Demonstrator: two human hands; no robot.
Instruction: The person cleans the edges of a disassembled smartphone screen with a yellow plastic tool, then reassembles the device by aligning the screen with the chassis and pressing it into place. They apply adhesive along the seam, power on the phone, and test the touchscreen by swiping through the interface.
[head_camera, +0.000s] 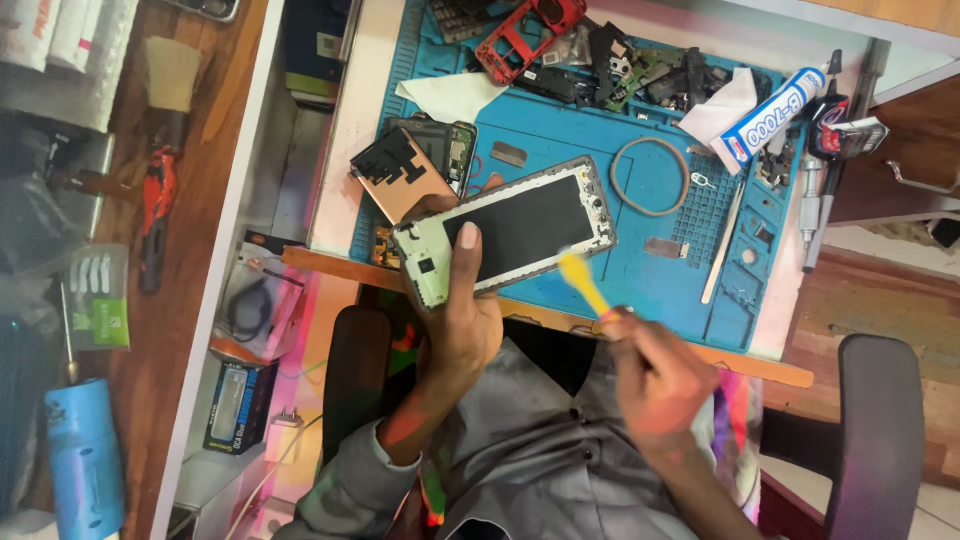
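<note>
1. Left hand (462, 305) holds a phone frame (508, 230) with a dark middle panel, just above the near edge of the table (335, 150); thumb lies across the panel, the other fingers clamped behind it and hidden.
2. Right hand (655, 375) has its fingers closed on a yellow tool (583, 281); the tool is motion-blurred, its tip at the frame's lower right edge. Contact hard to tell.
3. Blue work mat (560, 130) covers most of the table; its far edge is cut off by the picture top.
4. Behind the frame, partly hidden by it: a copper-coloured back panel (398, 180) and a bare phone board (455, 148).
5. Far side of the mat: red phone shell (525, 35), pile of dark parts (640, 75), too tangled to sort.
6. Right of the frame: wire ring (650, 177), white glue tube (775, 115), metal spudger (725, 240) near the right edge.
7. White tissue (450, 95) lies at the mat's far left.
</note>
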